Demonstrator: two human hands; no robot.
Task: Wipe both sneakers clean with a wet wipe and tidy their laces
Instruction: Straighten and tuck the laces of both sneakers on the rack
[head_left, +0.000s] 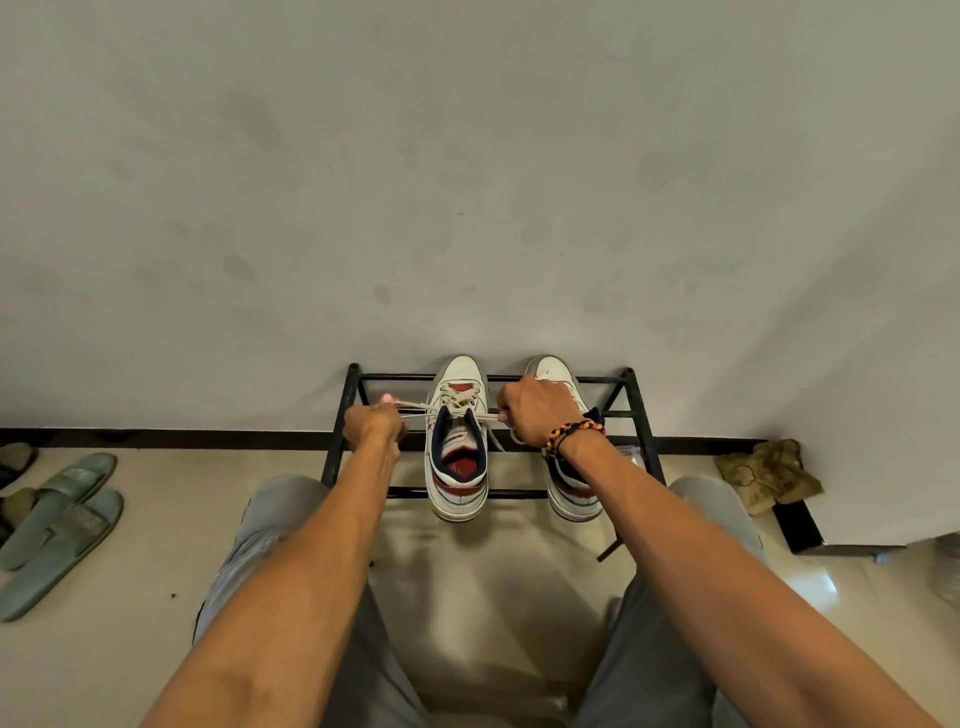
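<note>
Two white sneakers with navy and red trim stand side by side on a black metal shoe rack (358, 382), toes toward the wall. The left sneaker (457, 457) has its laces pulled taut out to both sides. My left hand (373, 422) grips the lace end (415, 404) left of the shoe. My right hand (535, 410) pinches the other lace end at the shoe's right side and covers the front of the right sneaker (569, 493). No wet wipe is in view.
A pair of grey-green slides (57, 525) lies on the tiled floor at the left, with darker footwear at the frame edge. A crumpled olive cloth (769, 473) sits by the wall at the right. My knees flank the rack.
</note>
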